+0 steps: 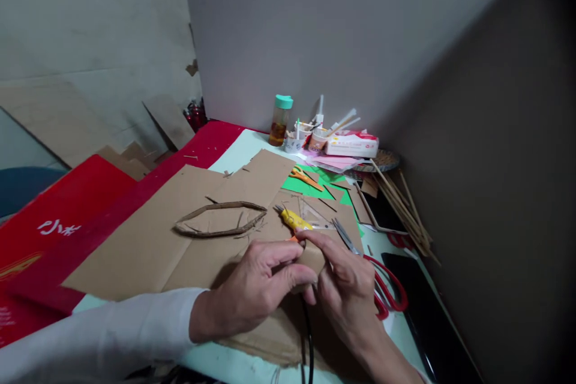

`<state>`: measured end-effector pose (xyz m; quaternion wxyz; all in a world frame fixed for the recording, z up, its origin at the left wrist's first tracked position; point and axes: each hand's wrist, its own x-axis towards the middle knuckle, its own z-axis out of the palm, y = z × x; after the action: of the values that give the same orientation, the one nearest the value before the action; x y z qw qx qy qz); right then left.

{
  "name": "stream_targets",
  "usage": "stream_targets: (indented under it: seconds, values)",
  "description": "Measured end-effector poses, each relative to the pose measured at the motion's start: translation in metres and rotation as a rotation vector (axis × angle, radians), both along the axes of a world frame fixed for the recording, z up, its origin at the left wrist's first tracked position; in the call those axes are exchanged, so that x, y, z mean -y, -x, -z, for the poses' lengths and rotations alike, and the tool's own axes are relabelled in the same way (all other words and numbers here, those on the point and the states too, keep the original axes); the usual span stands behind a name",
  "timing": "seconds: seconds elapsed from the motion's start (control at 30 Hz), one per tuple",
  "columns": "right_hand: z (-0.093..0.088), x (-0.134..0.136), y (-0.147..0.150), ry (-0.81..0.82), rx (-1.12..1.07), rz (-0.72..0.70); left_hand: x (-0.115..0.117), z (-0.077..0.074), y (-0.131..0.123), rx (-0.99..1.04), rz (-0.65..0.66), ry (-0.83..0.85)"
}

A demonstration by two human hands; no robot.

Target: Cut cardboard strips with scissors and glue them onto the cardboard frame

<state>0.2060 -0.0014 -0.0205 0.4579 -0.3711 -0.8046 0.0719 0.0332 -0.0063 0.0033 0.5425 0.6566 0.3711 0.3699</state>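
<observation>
My left hand (265, 282) and my right hand (344, 279) meet low in the middle, both closed on a small brown cardboard piece (311, 259) that looks curved. Fingers cover part of it. Just beyond them lies a yellow glue gun (292, 219), its dark nozzle pointing up and left. A black cord (308, 336) runs down below the hands. To the left, a narrow boat-shaped frame of cardboard strips (238, 231) rests on a large cardboard sheet (180, 192). Red-handled scissors (398, 291) lie beside my right hand, partly hidden by it.
Orange scissors (308, 179), a clear set square (315, 216) and cardboard strips lie further back. A bottle with a teal lid (282, 117), paper cups (294, 143) and a tissue pack (353, 145) stand by the wall. Wooden sticks (407, 216) and a black phone-like slab (427, 306) are right.
</observation>
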Motion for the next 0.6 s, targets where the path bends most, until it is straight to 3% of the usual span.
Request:
stream_targets:
  seconds: [0.17,0.4,0.6]
  values:
    - [-0.012,-0.024,0.006,0.118,0.105,-0.007,-0.012,0.000,0.011,-0.003,-0.002,0.019]
    - [-0.046,-0.078,0.058,0.158,0.324,-0.101,-0.031,-0.006,0.074,-0.031,-0.323,-0.040]
    - [-0.041,-0.108,0.102,0.277,0.387,-0.209,-0.032,-0.001,0.104,-0.049,-0.434,0.109]
